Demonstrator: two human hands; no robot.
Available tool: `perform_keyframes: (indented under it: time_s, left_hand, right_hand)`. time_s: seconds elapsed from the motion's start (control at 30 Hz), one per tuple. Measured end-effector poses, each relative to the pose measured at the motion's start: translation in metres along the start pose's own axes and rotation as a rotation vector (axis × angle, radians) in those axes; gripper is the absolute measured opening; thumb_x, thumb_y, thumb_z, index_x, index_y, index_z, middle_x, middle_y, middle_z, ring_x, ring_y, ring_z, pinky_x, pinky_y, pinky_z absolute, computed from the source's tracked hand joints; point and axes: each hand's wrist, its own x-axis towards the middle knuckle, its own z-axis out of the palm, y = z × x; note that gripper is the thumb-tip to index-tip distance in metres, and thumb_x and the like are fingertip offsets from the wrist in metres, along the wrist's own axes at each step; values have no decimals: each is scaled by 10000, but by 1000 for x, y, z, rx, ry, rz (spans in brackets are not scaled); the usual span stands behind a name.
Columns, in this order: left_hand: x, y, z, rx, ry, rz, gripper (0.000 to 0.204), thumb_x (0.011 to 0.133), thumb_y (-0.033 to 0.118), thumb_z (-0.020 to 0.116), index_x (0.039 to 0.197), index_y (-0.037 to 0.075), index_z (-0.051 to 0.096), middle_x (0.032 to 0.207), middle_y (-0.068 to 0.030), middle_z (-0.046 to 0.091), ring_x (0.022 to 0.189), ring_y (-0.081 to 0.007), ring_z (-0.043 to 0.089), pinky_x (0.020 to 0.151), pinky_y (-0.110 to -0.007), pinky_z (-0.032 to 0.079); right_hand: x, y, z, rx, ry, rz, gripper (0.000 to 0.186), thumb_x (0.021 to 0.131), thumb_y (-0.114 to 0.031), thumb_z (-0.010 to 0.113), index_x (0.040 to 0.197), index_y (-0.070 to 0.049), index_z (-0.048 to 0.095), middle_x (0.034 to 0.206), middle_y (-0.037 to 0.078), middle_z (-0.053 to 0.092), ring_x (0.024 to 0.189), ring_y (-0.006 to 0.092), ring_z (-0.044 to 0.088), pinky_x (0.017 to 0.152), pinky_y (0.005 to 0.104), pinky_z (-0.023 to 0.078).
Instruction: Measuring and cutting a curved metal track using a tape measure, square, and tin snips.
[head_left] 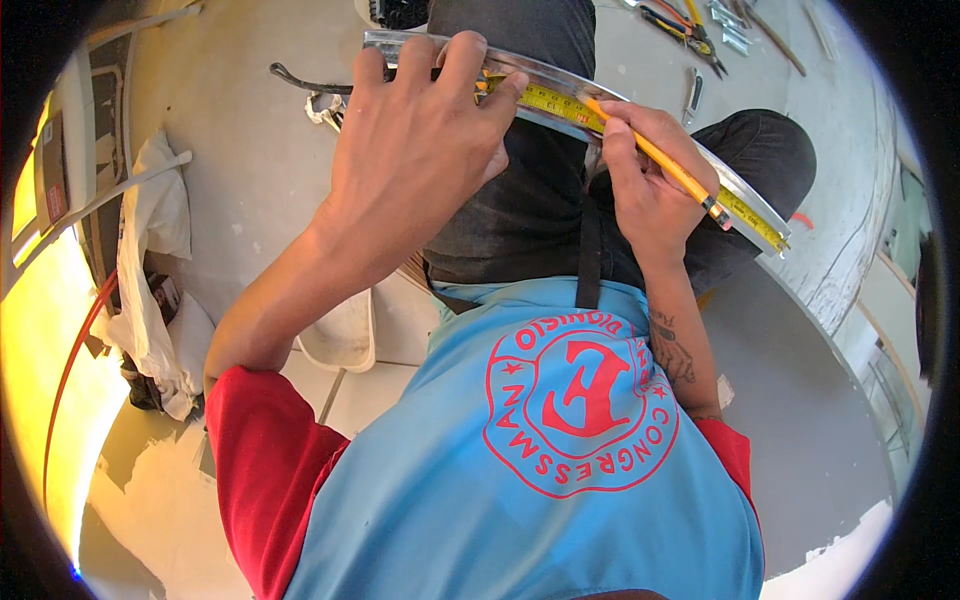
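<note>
A long silvery metal channel (570,82) lies slantwise across my dark-trousered legs. Along it runs the yellow blade of a tape measure (550,102), its hooked end at the channel's right end. My left hand (405,150) is closed over the channel's left part, thumb pressed on the tape; the tape's case is mostly hidden under the fingers, and a black wrist strap (300,85) trails out leftward. In my right hand (655,195) is an orange-yellow pencil (668,165), its point at the tape's edge and its eraser end toward me. The fingers grip it near the point.
Pliers (690,32) and a utility knife (693,97) lie on the floor at the far right, beside small metal pieces (730,25). A whitish tray (340,335) sits below my left forearm. White sacking (160,200) and pale bars (110,190) stand at left.
</note>
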Motion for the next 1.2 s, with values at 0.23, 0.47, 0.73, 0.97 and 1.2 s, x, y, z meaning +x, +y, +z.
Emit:
perform_keyframes:
  time_s: [0.23,0.47,0.73,0.97,1.2]
  left_hand:
    - [0,0,2,14,17,4,458,795,264,780,1240,154,781,1089,-69,572,1013,-253,592,890,-475,480]
    - [0,-1,0,43,-56,-12,515,818,291,808,1328,267,738,1226,-63,612,1008,-261,619,854,-451,468]
    - [-2,-2,0,61,-51,-4,505,820,288,806,1321,266,745,1222,-66,613,1004,-263,614,852,-443,466]
    - [0,0,-1,69,-54,-11,506,828,298,798,1329,275,740,1217,-74,610,1032,-265,624,853,-452,478]
    - [4,-22,-4,-149,-31,64,472,814,212,786,1283,264,770,1165,-79,638,1019,-282,653,886,-446,521]
  right_hand:
    - [1,5,2,5,37,-73,128,900,11,736,1018,27,783,959,126,796,795,149,746,668,251,581]
    - [1,3,0,-19,14,-42,132,899,11,735,1020,30,782,953,132,793,800,163,752,685,264,591]
    - [0,2,1,-17,-15,-26,120,894,8,737,1004,33,779,951,128,792,780,168,749,680,266,587]
    - [-1,2,-1,45,22,65,107,927,-16,720,1004,40,771,938,100,785,818,138,734,742,265,577]
    - [-5,-26,-46,388,169,115,298,1077,-194,508,1051,50,676,1130,210,716,1004,243,702,911,371,561]
